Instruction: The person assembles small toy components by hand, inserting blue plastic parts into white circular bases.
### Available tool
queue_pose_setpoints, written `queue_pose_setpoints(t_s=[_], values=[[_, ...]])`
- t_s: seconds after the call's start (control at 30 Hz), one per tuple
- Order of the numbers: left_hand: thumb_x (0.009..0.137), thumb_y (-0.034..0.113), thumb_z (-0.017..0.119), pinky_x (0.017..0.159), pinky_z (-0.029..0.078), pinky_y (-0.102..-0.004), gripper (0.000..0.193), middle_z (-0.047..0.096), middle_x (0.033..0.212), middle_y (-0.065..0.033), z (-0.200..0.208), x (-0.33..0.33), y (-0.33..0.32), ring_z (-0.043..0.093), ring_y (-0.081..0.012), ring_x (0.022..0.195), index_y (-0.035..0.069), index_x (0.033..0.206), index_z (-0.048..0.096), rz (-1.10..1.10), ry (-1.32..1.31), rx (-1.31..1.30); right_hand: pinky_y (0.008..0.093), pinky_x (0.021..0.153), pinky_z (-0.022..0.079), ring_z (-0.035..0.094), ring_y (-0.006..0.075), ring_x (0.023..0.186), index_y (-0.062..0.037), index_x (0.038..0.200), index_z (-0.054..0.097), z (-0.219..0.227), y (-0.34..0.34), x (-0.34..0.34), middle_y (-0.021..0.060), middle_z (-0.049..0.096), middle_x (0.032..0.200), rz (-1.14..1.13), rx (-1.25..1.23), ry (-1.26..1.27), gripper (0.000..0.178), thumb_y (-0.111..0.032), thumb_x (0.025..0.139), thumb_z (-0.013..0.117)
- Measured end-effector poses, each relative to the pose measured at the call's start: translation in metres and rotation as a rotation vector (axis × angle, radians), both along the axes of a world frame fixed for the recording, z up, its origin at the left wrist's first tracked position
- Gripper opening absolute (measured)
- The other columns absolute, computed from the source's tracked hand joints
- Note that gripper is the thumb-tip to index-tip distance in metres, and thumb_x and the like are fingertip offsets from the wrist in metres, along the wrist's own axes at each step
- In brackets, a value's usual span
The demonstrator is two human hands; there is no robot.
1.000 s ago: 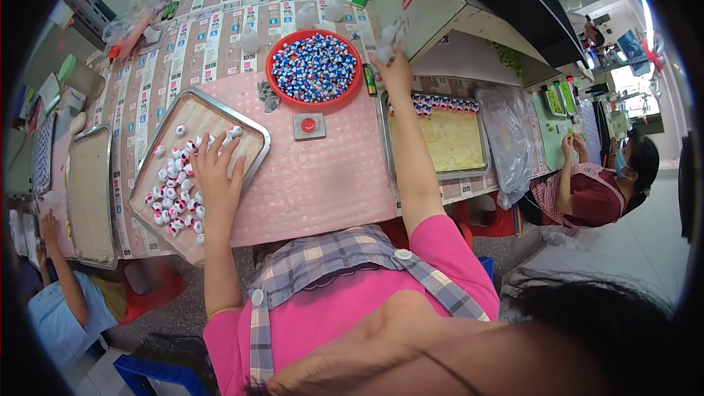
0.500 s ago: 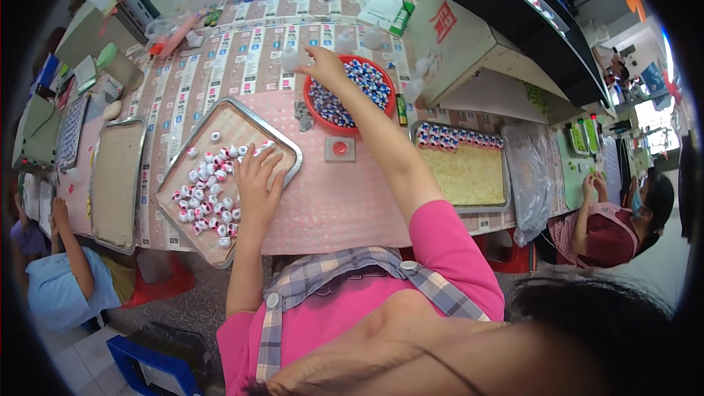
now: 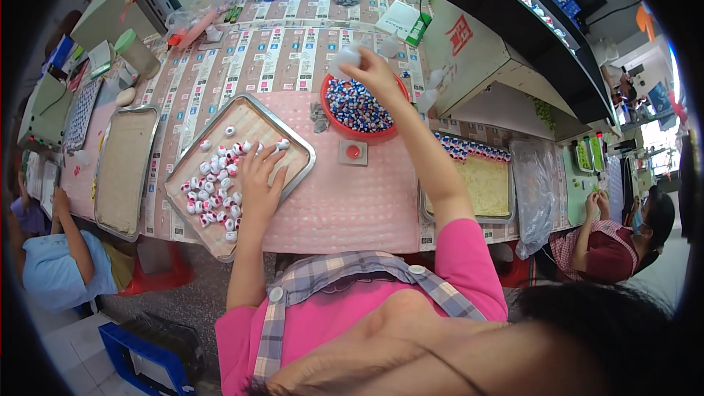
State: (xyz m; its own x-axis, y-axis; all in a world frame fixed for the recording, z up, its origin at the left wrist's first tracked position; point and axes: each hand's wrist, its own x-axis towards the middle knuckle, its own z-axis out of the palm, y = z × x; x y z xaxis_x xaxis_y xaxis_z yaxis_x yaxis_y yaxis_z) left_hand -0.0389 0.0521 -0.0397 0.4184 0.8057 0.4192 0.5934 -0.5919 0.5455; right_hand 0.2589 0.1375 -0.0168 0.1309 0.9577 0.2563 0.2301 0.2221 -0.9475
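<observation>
Your right hand [image 3: 375, 79] now sits farther right, against half a second ago, and the white bottle [image 3: 342, 64] comes with it, from left of the red bowl [image 3: 350, 132] to the bowl's far left edge. Your view shifts a little as well, so everything on the counter [image 3: 205, 81] slides over; your left hand [image 3: 262, 180] stays on its tray [image 3: 287, 126].

Your right fingers are clamped on the bottle's near side, likely because that leaves its far end free. Blur hides whether it tilts, and you can't tell how high it hangs over the bowl.

Your left fingers are spread well apart over the white pieces [image 3: 211, 183] with pinkish-red marks, perhaps to steady them. No piece shows pinched, though your palm hides what is underneath. These pieces lie loose, mostly in the tray's left half; its raised rim probably keeps them from rolling off.

The bowl holds many small blue, white and red pieces, its deep wall seemingly suited to a loose heap. In front of it, within easy reach, lies a grey square block [image 3: 353, 152] with a red disc. To your right, the other tray [image 3: 484, 183] carries pieces in neat rows along its far edge, which perhaps keeps them orderly.
</observation>
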Motion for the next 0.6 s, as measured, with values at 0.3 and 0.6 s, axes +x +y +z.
queue_pose_setpoints(t_s=[0.3,0.6], values=[[0.077,0.018,0.059,0.1,0.021,-0.0443,0.025,0.054,0.111,-0.0042,-0.005,0.013,-0.001,0.037,-0.0283,0.119,0.011,0.101,0.061,-0.037,-0.023,0.008,0.0303,0.074,0.045,0.059,0.0225,0.087,-0.0035,0.106,0.052,-0.035,-0.153,0.024,0.0117,0.06,0.095,-0.158,-0.132,-0.292,0.038,-0.017,0.072,0.064],[0.079,0.018,0.057,0.098,0.024,-0.0422,0.024,0.055,0.111,-0.0042,-0.006,0.014,-0.003,0.038,-0.0281,0.118,0.01,0.102,0.061,-0.06,-0.028,0.017,0.0378,0.075,0.041,0.052,0.0254,0.088,-0.0102,0.099,0.057,-0.042,-0.172,0.008,0.0068,0.054,0.088,-0.231,0.092,-0.94,0.038,-0.01,0.062,0.067]])
